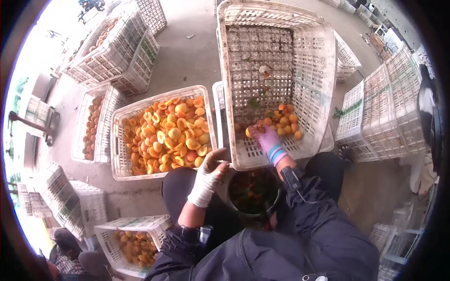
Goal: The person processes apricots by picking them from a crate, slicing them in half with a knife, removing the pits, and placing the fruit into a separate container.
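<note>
My right hand (263, 136), in a pink glove with a blue striped cuff, reaches into a large tilted white crate (307, 89). Its fingers are closed around an orange fruit (250, 132), beside a small group of whole fruits (284, 121). My left hand (210, 173), in a white glove with bare fingertips, hovers by the near right corner of a crate filled with halved apricots (174, 133). Its fingers are curled and apart, with nothing visible between them. Below and between my hands stands a dark bucket (253, 191) with dark green and reddish bits inside.
Stacked white crates stand at the upper left (112, 56) and right (382, 105). More crates of fruit sit at the left (93, 124) and lower left (136, 246). Another person (68, 255) is partly visible at the lower left; a second is at the right edge.
</note>
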Action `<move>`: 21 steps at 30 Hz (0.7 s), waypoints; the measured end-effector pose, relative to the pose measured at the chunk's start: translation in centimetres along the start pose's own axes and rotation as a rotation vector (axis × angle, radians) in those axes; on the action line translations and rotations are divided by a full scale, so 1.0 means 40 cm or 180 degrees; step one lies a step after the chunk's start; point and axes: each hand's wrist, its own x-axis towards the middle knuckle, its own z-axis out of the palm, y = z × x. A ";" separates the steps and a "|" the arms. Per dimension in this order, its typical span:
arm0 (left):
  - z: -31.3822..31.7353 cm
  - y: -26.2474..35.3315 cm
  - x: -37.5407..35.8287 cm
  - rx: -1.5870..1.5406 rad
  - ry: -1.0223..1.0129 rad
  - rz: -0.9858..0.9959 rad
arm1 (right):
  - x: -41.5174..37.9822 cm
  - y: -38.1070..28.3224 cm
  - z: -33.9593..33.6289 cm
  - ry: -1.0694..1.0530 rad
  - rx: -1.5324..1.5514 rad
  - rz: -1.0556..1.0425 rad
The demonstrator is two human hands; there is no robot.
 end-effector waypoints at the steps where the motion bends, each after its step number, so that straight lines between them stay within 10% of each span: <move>1: 0.014 -0.013 0.000 0.0082 -0.0176 0.0131 | -0.077 -0.034 -0.010 -0.0160 0.0009 0.0061; 5: 0.060 -0.088 -0.006 0.0826 -0.0638 0.0432 | -0.237 0.024 -0.020 -0.0435 -0.0149 -0.1049; 21: 0.214 -0.109 -0.168 -0.0169 -0.1010 0.0519 | -0.554 -0.039 -0.159 -0.0917 -0.0070 -0.0803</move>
